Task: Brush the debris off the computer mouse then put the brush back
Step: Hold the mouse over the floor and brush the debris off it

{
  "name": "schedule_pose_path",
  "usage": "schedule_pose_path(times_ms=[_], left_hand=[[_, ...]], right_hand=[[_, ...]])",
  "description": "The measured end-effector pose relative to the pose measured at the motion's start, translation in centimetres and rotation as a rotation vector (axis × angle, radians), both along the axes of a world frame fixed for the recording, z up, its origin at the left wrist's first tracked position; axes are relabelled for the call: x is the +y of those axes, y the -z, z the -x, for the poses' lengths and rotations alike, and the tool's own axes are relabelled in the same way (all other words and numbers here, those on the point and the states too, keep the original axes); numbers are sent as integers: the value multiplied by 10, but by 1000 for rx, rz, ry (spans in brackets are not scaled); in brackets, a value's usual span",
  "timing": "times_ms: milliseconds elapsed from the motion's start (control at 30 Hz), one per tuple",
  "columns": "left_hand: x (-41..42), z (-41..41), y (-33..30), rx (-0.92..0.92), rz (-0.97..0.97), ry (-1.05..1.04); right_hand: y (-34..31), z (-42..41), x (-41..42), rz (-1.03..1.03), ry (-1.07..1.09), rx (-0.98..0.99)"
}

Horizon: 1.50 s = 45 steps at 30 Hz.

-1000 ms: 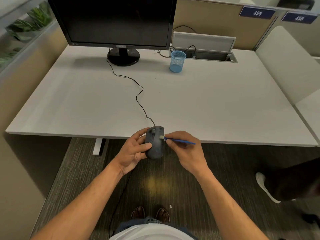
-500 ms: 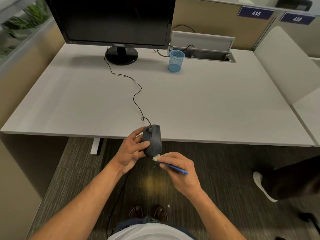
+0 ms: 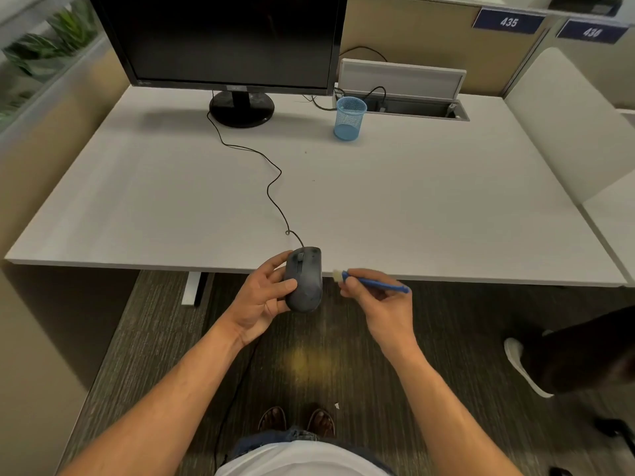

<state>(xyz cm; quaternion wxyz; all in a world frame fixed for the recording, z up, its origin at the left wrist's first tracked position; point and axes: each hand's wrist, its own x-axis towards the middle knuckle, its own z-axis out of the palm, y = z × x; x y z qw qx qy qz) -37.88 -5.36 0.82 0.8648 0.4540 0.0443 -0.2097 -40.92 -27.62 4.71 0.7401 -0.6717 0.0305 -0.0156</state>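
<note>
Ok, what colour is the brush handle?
Blue, with pale bristles; the head view shows the brush in the right hand.

White desk [image 3: 412, 201] sits in a cubicle with tan divider panels [image 3: 412, 32] at the back, blue number plates 435 [image 3: 508, 21] and 436 [image 3: 591, 31] up top. Black monitor [image 3: 220, 39] is off. Grey striped carpet [image 3: 154, 338] underneath, with a yellowish light patch. Plants [image 3: 44, 46] behind glass on the left. White low partition [image 3: 567, 125] on the right.
</note>
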Motion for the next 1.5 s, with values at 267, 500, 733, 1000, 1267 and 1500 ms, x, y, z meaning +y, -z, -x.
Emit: schedule_pose_path(times_ms=[267,500,733,1000,1267,1500], left_hand=[[-1,5,-10,-18,27,97],[4,6,-9,-28,55,50],[4,2,-8,-12,76,-12],[4,4,-9,2,116,-15],[3,6,-8,-33,76,58],[4,7,-11,-44,58,62]], right_hand=[[-11,-38,6,161,-26,1],[-7,-15,15,86,-55,46],[-4,24,21,-20,-119,115],[-8,27,15,-134,-78,73],[-17,-16,14,-35,37,66],[-15,-20,19,96,-53,48]])
